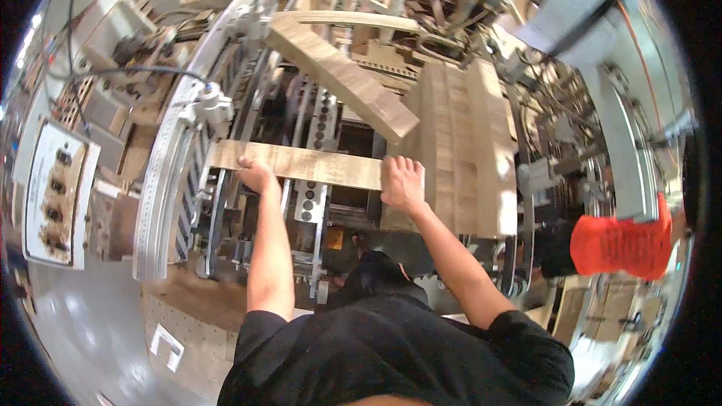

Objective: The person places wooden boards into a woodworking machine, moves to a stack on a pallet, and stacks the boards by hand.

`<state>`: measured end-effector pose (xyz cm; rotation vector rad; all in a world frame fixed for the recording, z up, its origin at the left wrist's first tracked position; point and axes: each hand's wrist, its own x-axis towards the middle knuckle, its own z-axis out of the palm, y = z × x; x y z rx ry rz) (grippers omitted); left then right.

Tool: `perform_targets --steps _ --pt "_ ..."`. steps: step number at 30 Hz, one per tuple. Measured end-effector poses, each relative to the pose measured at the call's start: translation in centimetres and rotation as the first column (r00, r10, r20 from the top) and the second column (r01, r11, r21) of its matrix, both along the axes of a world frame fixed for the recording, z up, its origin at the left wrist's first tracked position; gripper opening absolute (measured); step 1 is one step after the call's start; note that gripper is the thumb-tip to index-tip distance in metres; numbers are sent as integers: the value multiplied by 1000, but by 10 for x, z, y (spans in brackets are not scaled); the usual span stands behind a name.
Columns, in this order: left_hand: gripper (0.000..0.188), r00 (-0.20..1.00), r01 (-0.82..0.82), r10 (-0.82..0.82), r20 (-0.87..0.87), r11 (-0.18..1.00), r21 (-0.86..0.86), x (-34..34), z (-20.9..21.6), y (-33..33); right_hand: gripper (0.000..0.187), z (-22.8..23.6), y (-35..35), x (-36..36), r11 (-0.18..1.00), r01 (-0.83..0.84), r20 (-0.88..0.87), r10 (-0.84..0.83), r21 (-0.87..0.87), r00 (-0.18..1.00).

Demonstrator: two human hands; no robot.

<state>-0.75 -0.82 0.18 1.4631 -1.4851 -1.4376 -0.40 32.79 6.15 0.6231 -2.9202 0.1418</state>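
A light-brown wooden board (323,166) lies crosswise in front of me, over the metal rails of a machine. My left hand (257,176) grips its near edge toward the left end, thumb on top and the other fingers hidden beneath. Over its right end, my right hand (404,183) is closed with the fingers bent across the top face. Beyond it, a second board (342,75) slants from far left to near right, and a narrow board (357,21) lies farther back. To the right of my right hand sits a stack of long boards (455,143).
A metal guide rail (158,203) with a striped strip beside it runs along the left. A stained button panel (56,195) stands farther left. Hoses and machine parts crowd the back. At right is a person in an orange shirt (620,246), beside a grey machine arm (628,150).
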Motion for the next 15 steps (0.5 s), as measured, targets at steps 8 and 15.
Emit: perform_targets --steps 8,15 --pt "65 936 339 -343 81 939 60 33 -1 -2 56 -1 12 1 999 1 2 -1 -40 1000" --pt "51 644 741 -612 459 649 -174 131 -13 18 67 8 7 5 995 -24 38 28 -100 999"
